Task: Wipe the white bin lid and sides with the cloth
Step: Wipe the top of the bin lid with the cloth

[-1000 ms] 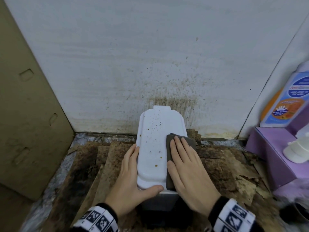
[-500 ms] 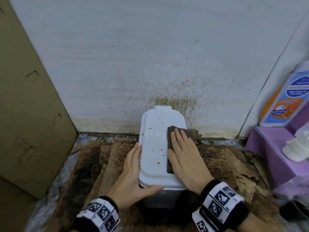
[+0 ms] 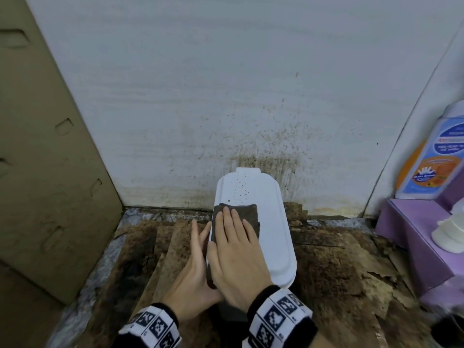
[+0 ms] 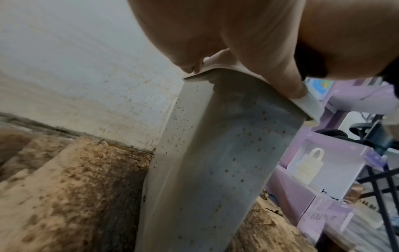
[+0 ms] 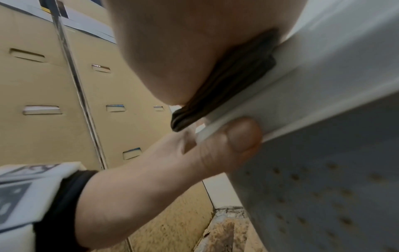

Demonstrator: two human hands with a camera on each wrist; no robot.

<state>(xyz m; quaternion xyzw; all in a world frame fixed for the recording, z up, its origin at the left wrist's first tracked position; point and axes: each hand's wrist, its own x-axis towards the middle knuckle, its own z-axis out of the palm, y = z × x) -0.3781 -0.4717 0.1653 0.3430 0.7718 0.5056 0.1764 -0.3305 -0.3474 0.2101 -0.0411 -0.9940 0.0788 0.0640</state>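
Observation:
The white bin lid (image 3: 273, 234) stands against the wall, with brown specks on its far end (image 3: 241, 189). A folded dark grey cloth (image 3: 247, 213) lies on the lid's left half. My right hand (image 3: 233, 244) presses flat on it, fingers straight. The right wrist view shows the cloth (image 5: 226, 85) squeezed between palm and lid. My left hand (image 3: 194, 270) lies along the bin's left side with straight fingers. Its thumb (image 5: 241, 134) rests on the lid's front rim. The bin's side (image 4: 215, 153) is dotted with brown specks.
A cardboard panel (image 3: 50, 172) leans at the left. The stained wall (image 3: 251, 96) rises right behind the bin. At the right a purple box (image 3: 414, 242) carries a detergent bottle (image 3: 431, 159) and a white cap (image 3: 449, 234). Dirty brown cardboard (image 3: 339, 267) covers the floor.
My right hand has slid the cloth from the lid's right side to its left side. The specks on the near part of the lid are gone. The left hand has stayed put.

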